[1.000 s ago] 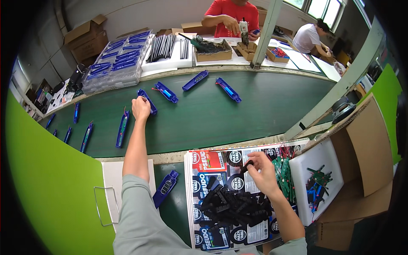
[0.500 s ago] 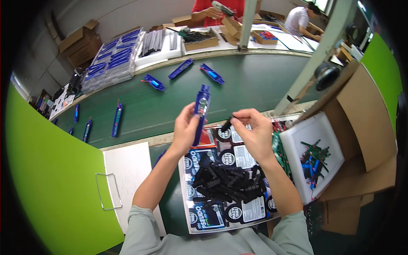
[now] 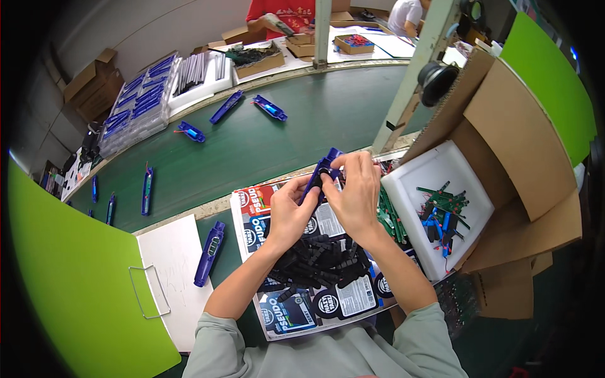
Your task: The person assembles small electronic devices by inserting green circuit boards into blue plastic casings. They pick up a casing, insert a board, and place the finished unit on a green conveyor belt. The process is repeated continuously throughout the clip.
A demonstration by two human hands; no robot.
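Over the printed sheets [image 3: 356, 296], head view: both hands now meet; a second ago they were well apart.
Blue shell [image 3: 333, 153]: off the green belt [image 3: 353, 101], held tilted between the hands, beyond the pile of black pieces [image 3: 315, 261].
Left hand [image 3: 291, 211]: fingers closed round the shell's lower part.
Right hand [image 3: 354, 195]: fingers closed on its upper part, thumb pressing near the opening.
Black piece [image 3: 324, 171]: seems to be at that opening; mostly hidden, seating unclear.
Work: carrying has apparently given way to two-handed fitting.
Second shell [image 3: 209, 253]: left of the sheets, untouched.
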